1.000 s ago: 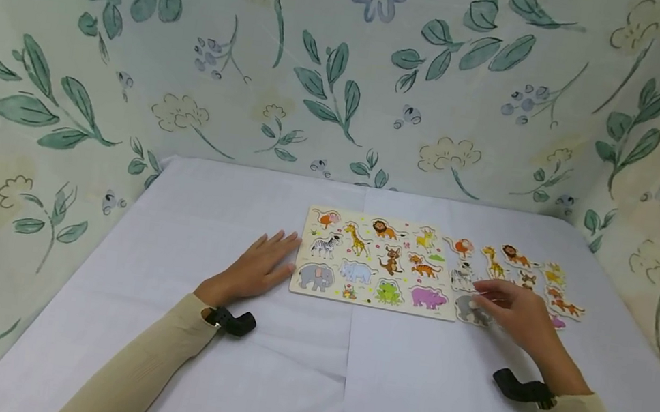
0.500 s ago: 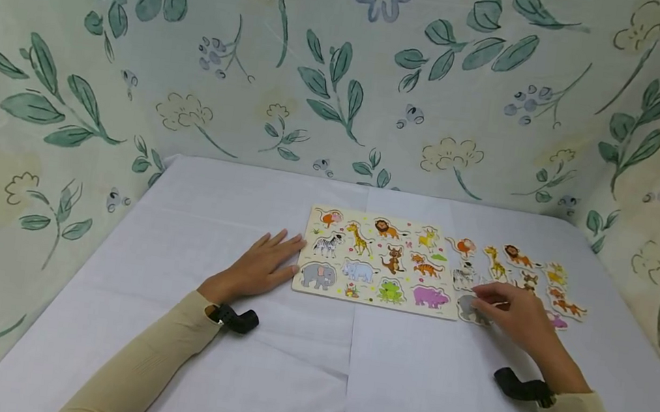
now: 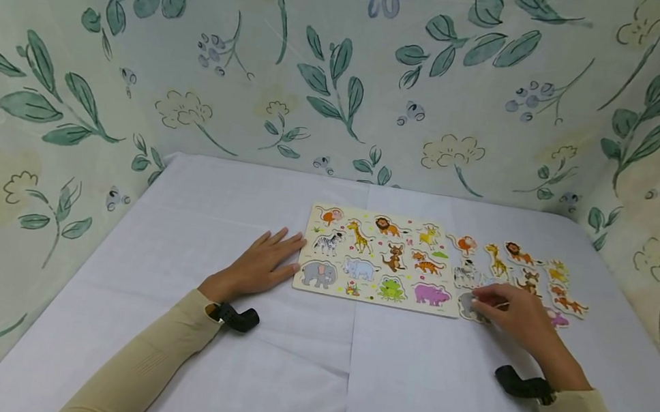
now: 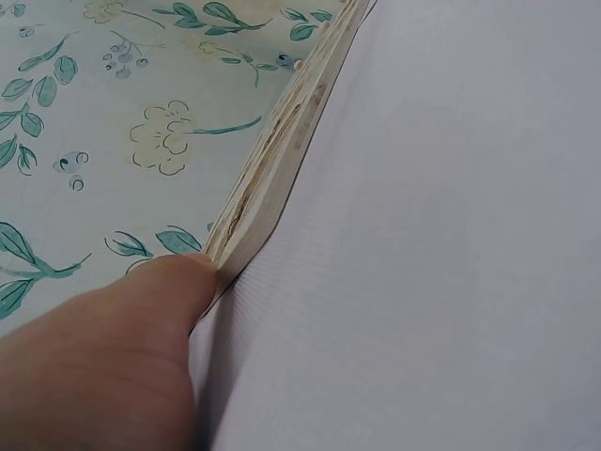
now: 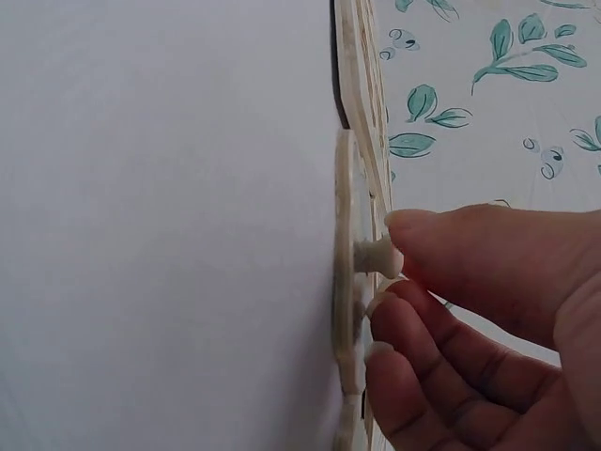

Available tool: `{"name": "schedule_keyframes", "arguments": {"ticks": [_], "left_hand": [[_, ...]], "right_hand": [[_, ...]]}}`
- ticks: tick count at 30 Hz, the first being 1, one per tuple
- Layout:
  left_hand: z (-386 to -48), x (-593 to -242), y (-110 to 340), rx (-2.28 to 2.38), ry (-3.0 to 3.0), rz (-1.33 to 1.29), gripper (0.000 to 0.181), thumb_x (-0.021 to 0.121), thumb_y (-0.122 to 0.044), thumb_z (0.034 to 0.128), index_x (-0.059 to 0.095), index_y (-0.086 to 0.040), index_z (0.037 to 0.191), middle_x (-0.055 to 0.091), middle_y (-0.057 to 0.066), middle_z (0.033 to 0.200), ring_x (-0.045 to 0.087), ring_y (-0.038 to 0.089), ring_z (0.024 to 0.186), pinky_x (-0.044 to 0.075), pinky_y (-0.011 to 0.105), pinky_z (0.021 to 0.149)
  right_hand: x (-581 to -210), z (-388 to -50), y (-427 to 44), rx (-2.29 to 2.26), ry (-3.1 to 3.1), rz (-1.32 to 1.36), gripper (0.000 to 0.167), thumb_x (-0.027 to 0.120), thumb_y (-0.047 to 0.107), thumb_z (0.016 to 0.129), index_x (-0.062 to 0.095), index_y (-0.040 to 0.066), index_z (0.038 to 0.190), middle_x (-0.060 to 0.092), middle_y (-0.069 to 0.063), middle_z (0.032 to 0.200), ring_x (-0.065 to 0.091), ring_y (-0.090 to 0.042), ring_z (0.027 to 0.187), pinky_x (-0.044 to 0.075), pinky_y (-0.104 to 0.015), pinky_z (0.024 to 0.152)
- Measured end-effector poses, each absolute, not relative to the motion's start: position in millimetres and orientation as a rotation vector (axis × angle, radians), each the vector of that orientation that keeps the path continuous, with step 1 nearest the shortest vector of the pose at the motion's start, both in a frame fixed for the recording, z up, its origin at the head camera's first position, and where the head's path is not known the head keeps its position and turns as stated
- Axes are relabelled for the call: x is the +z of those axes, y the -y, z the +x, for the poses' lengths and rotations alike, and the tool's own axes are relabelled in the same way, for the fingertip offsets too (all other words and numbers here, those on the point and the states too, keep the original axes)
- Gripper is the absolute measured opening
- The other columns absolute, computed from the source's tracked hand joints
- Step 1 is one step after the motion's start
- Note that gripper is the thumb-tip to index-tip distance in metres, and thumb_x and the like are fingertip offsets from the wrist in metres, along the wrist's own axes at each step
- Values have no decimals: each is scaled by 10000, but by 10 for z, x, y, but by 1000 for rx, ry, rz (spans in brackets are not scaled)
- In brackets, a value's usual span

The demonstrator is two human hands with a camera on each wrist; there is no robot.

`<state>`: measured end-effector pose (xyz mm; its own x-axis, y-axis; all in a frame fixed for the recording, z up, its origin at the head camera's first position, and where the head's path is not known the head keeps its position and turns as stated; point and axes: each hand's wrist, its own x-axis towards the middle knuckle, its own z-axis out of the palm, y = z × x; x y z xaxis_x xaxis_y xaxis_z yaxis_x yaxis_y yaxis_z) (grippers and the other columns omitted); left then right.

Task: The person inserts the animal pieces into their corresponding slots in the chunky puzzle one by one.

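A wooden animal puzzle board (image 3: 374,301) lies flat on the white cloth, printed with a monkey, lion, giraffe, zebra and other animals. My left hand (image 3: 261,263) rests on the cloth at the board's left side, fingers straight; in the left wrist view its thumb (image 4: 174,291) touches the board's edge (image 4: 286,169). To the right of the board, my right hand (image 3: 517,315) pinches the small knob (image 5: 377,256) of the grey elephant puzzle piece (image 3: 467,307). That piece appears to lie on the cloth, its right part hidden by the fingers.
Other loose pieces lie around the right hand: a zebra (image 3: 464,273), a monkey (image 3: 465,244), a giraffe (image 3: 494,260), a lion (image 3: 520,253), a tiger (image 3: 567,302) and several more, some partly covered. A floral curtain (image 3: 336,158) stands behind the table.
Both hands stay in nearly the same place, and so does the elephant piece. The whole head view shifts slightly.
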<state>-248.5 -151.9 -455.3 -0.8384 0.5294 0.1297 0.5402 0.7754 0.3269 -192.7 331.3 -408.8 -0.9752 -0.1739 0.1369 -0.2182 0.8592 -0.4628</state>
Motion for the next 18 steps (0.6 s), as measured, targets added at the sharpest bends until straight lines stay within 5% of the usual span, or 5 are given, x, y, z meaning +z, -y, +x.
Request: {"name": "schedule_keyframes", "arguments": {"ticks": [18], "left_hand": [[-2455, -4525, 1510, -564, 2910, -886, 594, 416, -468, 1009, 313, -190, 1524, 264, 4, 1576, 124, 271, 1472, 58, 500, 1180]], "right_hand": [[-4108, -1937, -3306, 700, 2979, 269, 204, 733, 175, 865, 730, 54, 1029, 686, -22, 844, 617, -220, 792, 488, -309, 640]]}}
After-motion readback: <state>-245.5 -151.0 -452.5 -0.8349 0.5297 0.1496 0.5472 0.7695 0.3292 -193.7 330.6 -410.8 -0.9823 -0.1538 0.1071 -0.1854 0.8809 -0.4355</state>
